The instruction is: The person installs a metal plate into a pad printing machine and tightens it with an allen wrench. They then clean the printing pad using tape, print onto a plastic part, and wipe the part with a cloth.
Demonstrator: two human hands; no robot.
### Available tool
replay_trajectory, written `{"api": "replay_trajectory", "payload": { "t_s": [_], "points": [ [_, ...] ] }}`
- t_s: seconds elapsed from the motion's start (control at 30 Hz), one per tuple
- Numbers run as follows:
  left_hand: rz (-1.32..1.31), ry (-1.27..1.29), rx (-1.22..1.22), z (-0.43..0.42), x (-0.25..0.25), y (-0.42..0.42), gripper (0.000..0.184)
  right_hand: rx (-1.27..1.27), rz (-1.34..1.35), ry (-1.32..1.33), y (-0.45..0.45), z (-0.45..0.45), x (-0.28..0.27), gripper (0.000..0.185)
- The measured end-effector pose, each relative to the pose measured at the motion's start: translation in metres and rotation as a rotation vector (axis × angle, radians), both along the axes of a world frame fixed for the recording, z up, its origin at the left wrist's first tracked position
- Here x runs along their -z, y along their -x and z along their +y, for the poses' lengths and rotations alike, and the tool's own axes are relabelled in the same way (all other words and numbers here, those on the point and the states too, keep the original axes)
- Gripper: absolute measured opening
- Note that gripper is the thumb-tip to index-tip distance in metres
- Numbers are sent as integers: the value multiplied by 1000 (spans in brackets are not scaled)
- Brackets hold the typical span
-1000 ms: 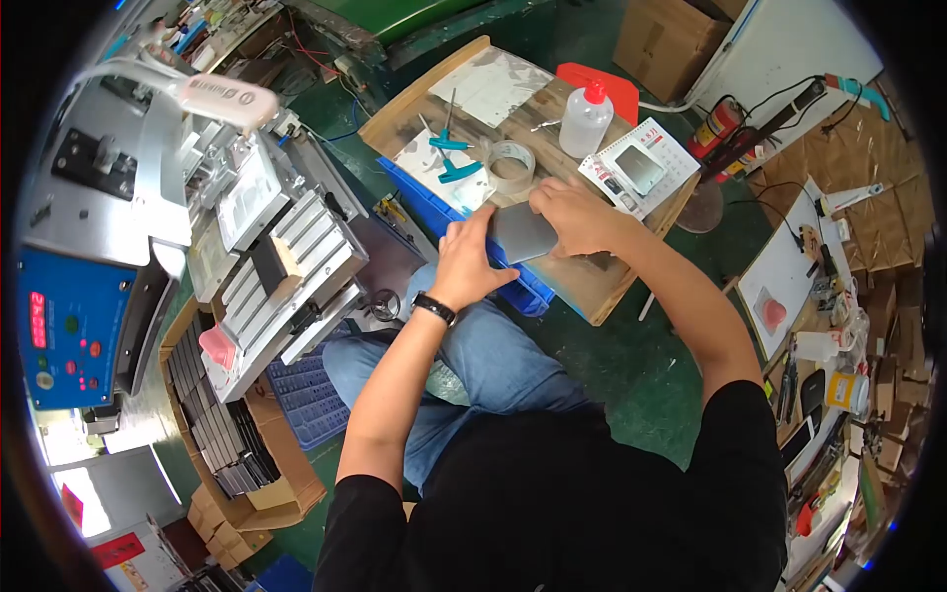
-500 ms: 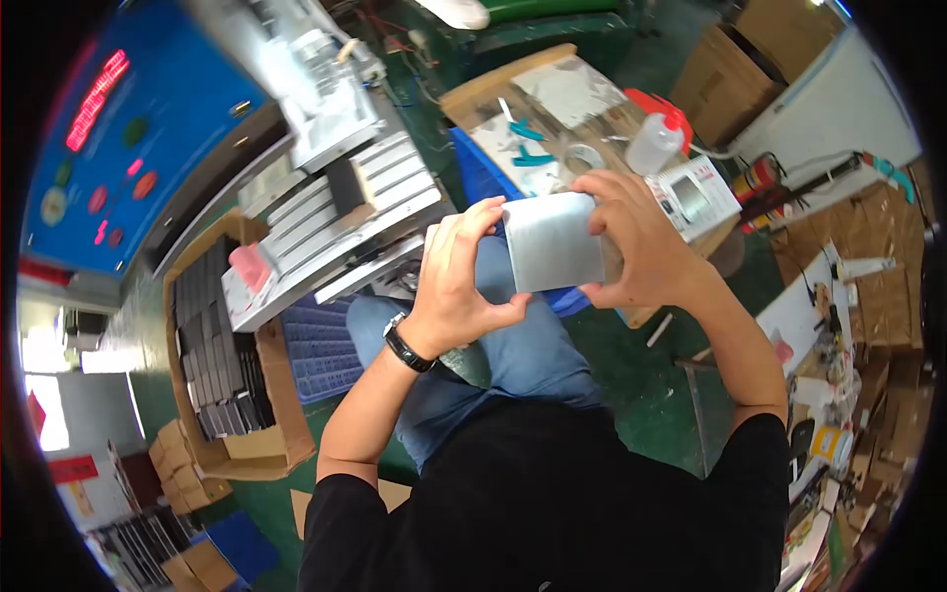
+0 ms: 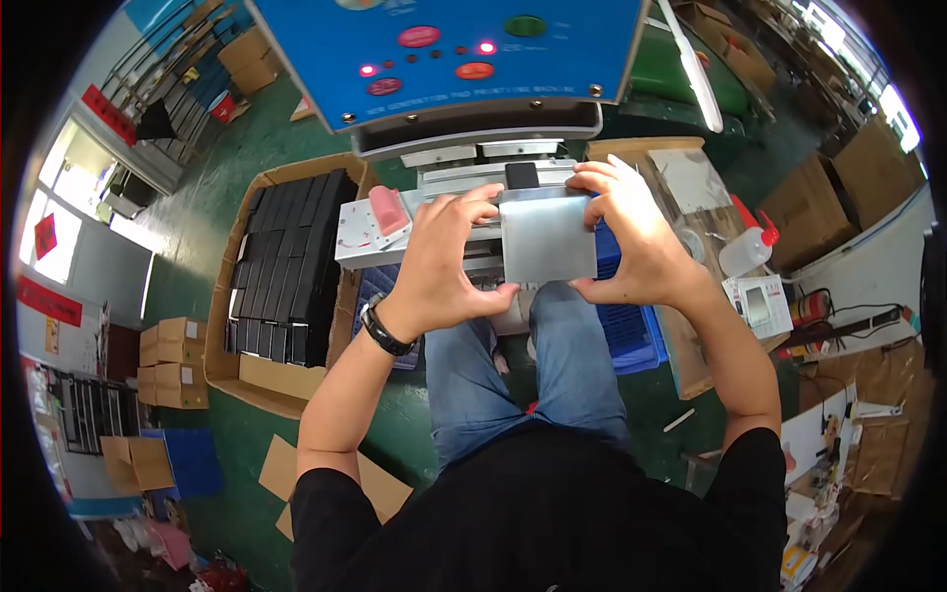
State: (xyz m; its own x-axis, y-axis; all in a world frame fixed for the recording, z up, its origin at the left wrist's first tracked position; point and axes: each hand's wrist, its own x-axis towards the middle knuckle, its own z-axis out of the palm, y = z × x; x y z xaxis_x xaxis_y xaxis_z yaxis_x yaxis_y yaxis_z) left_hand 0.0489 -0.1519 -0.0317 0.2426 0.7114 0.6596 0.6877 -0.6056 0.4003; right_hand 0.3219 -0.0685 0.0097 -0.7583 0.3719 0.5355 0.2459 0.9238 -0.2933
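As the left hand (image 3: 432, 259) clamps a flat, square, silver-grey plate (image 3: 549, 237), thumb and fingers wide apart, the right hand (image 3: 639, 237) clamps its opposite side; both spread alike.

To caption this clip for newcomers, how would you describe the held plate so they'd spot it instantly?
Find the big blue control panel at the top. Below it, the left hand and right hand grip a plate between them. Squarish, smooth and silver-grey, it looks far paler than the small black block beyond it.
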Motion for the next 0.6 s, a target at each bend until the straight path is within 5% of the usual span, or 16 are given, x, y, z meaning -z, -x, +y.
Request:
{"api": "replay_trajectory", "payload": {
  "t_s": [0.23, 0.37, 0.6],
  "points": [
    [32, 169, -51, 18, -9, 19, 78, -5, -17, 14, 19, 30, 7, 56],
    [-78, 271, 27, 64, 2, 34, 82, 167, -148, 425, 28, 56, 6, 63],
    [-28, 201, -105, 115, 39, 57, 80, 163, -97, 606, 45, 98, 9, 78]
  ]
}}
